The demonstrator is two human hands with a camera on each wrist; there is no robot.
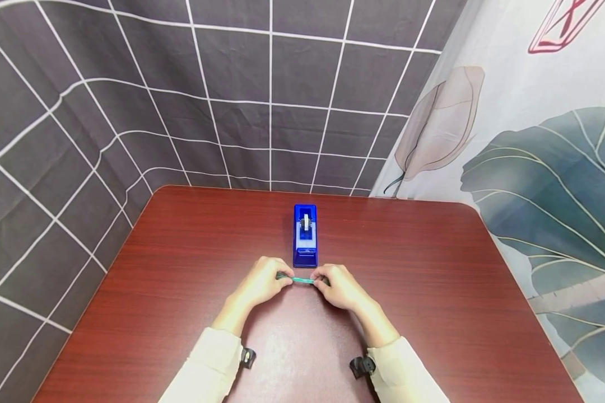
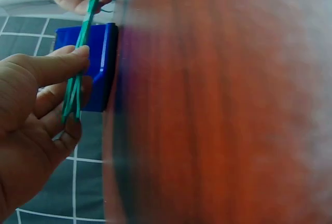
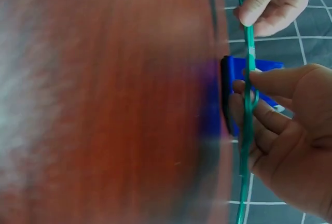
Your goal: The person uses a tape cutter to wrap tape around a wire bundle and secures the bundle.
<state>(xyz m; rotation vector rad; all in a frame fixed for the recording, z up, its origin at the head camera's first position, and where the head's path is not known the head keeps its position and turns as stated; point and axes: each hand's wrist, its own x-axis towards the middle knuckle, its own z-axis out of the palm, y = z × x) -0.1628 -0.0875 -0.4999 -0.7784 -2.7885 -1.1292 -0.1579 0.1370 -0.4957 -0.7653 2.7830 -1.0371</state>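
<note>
A thin bundle of green strands, like a folded cord or wire, [image 1: 303, 280] stretches between the two hands. My left hand [image 1: 264, 281] pinches one end between thumb and fingers, and my right hand [image 1: 341, 285] pinches the other. In the left wrist view the green bundle [image 2: 83, 31] splits into loose loops below the left thumb. A pale, shiny patch shows midway along the bundle [image 3: 251, 51] in the right wrist view, where a long tail hangs past the right hand [image 3: 295, 125]. Just beyond the hands stands a blue tape dispenser [image 1: 305, 260] with a small roll in it.
The reddish-brown wooden table [image 1: 191, 240] has rounded far corners. Behind it hangs a dark grey curtain [image 1: 237, 67] with a white grid; at the right, a white leaf-patterned curtain [image 1: 504, 235]. Black wrist cameras sit at both cuffs.
</note>
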